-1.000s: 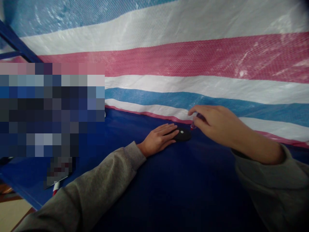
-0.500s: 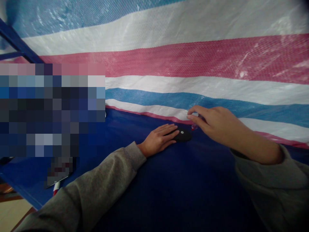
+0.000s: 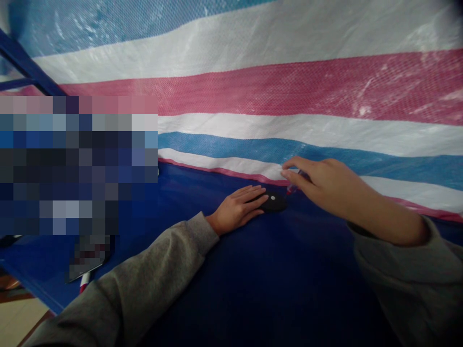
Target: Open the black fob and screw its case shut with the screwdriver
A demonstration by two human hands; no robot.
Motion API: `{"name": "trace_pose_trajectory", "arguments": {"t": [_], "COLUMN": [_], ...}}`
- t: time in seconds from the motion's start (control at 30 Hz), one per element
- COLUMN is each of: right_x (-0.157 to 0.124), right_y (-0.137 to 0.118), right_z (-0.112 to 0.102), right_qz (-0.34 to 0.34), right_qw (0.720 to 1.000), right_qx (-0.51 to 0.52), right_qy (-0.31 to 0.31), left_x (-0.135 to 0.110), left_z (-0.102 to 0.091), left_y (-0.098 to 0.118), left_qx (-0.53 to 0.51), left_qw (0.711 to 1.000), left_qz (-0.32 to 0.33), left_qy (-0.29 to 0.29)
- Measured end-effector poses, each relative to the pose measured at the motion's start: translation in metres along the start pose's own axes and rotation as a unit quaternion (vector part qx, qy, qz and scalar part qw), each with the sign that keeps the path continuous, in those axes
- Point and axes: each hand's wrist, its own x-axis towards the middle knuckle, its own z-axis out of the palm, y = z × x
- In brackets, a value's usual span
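Observation:
My left hand (image 3: 237,209) lies flat on the dark blue table (image 3: 253,279), fingers stretched out, their tips resting on a small black oval object (image 3: 274,203) with a white dot on top. My right hand (image 3: 321,185) hovers just right of it with fingers pinched round a small slim thing with a red tip (image 3: 291,189), which points down toward the oval object's right edge. Most of that slim thing is hidden inside the fingers. Both arms wear grey sleeves.
A striped blue, white and pink woven tarp (image 3: 275,91) rises behind the table's far edge. A blurred-out patch covers the left side. A red-and-white stick (image 3: 83,282) lies near the table's left front edge, and a blue frame bar (image 3: 25,65) runs at upper left.
The right hand shifted very slightly near the oval object, its red tip dipping and rising a little. The left hand has stayed put.

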Motion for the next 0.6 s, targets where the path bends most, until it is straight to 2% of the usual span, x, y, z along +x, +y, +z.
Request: {"name": "trace_pose_trajectory", "arguments": {"t": [0.17,0.4,0.6], "right_x": [-0.0003,0.0002,0.0009], "right_y": [-0.0004,-0.001,0.0], "right_z": [0.0011,0.0013,0.002], "right_qz": [-0.028,0.005,-0.023], "right_qw": [0.999,1.0,0.999], "right_qx": [0.008,-0.009,-0.001], "right_qy": [0.028,0.019,0.028], "left_x": [-0.0001,0.0001,-0.0005], "left_z": [-0.0003,0.0001,0.0003], "left_y": [0.0001,-0.0003,-0.0006], "left_qx": [-0.007,-0.009,-0.01], "left_qw": [1.0,1.0,1.0], "left_qz": [-0.004,-0.002,-0.002], "left_qy": [0.004,0.001,0.001]}}
